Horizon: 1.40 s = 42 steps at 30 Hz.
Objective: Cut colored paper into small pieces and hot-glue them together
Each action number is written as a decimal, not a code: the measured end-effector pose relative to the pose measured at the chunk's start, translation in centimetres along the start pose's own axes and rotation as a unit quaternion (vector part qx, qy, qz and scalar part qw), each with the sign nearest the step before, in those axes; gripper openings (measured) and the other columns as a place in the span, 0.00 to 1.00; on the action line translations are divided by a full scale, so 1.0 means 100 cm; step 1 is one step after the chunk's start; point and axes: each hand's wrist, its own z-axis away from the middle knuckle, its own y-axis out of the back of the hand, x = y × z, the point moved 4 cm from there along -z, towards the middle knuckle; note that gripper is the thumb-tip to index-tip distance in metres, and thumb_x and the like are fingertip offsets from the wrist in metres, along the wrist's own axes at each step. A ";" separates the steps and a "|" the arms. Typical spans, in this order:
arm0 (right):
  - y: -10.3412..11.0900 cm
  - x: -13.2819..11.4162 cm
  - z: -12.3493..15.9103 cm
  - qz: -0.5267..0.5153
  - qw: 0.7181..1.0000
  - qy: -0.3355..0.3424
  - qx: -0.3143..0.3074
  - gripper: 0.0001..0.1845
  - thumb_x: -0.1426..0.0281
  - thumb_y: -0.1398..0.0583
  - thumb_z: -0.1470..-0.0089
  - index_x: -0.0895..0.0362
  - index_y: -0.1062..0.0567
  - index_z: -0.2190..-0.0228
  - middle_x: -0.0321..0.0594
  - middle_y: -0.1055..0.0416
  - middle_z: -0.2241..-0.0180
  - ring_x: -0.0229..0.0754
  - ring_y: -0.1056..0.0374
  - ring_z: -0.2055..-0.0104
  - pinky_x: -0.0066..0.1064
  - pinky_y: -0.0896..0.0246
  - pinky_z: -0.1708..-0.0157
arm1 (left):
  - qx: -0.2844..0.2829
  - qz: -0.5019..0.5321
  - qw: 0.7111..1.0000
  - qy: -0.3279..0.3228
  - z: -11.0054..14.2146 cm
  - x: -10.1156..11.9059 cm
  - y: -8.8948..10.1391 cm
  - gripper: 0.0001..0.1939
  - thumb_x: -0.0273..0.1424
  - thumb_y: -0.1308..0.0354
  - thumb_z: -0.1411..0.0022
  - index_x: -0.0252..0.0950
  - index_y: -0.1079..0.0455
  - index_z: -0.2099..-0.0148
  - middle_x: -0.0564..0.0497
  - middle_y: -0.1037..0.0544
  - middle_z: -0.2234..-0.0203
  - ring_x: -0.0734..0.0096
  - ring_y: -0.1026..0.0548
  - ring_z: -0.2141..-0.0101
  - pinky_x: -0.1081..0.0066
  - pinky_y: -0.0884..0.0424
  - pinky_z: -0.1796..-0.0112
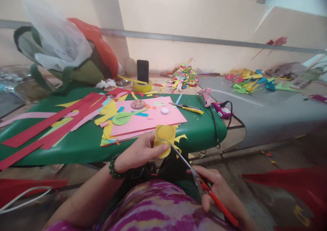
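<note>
Left fingers (159,151) pinch yellow paper (165,133), right fingers (207,173) hold scissors (217,203), with pink sheets (155,121), cutter (191,109) and glue gun (206,96) beyond

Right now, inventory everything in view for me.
Smooth table: one, green, in front.
Circle-marked paper: one, yellow, left hand.
Metal scissors: one, orange-handled, right hand.
Flat paper sheets: some, pink, mid-table.
Leaf-shaped paper: one, pale green, on sheets.
Long paper strips: several, red, table left.
Slim cutter: one, yellow, across sheets' edge.
Pistol-shaped glue gun: one, pink, table right.
Round tape roll: one, yellow, rear.
Upright phone: one, black, by tape.
Paper-flower cluster: one, multicoloured, rear.
Handled bag: one, green, left rear.
Left hand: one, bare, holding paper.
Right hand: one, bare, holding scissors.
</note>
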 end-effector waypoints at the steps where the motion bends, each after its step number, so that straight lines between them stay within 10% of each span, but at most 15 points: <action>1: 0.000 0.001 0.000 0.004 1.000 0.001 0.004 0.31 0.47 0.31 0.65 0.58 0.23 0.66 0.28 0.48 0.79 0.35 0.54 0.77 0.27 0.55 0.79 | 0.002 0.007 1.000 -0.005 0.000 0.001 0.000 0.19 0.44 0.40 0.43 0.31 0.31 0.66 0.52 0.30 0.75 0.76 0.36 0.74 0.76 0.37 0.73; 13: 0.004 -0.006 0.002 0.032 0.999 0.030 0.001 0.45 0.37 0.34 0.71 0.59 0.22 0.61 0.37 0.30 0.71 0.44 0.36 0.70 0.27 0.39 0.71 | 0.016 0.011 1.000 -0.015 0.001 0.004 0.001 0.17 0.42 0.39 0.42 0.30 0.28 0.63 0.51 0.29 0.72 0.75 0.36 0.73 0.76 0.36 0.72; 42: 0.019 -0.001 -0.012 0.065 0.994 0.079 0.026 0.36 0.45 0.31 0.65 0.57 0.21 0.60 0.38 0.28 0.72 0.46 0.35 0.69 0.29 0.37 0.70 | -0.052 -0.117 0.991 -0.035 -0.012 0.047 0.017 0.14 0.38 0.44 0.43 0.30 0.28 0.68 0.55 0.33 0.79 0.79 0.41 0.78 0.78 0.44 0.78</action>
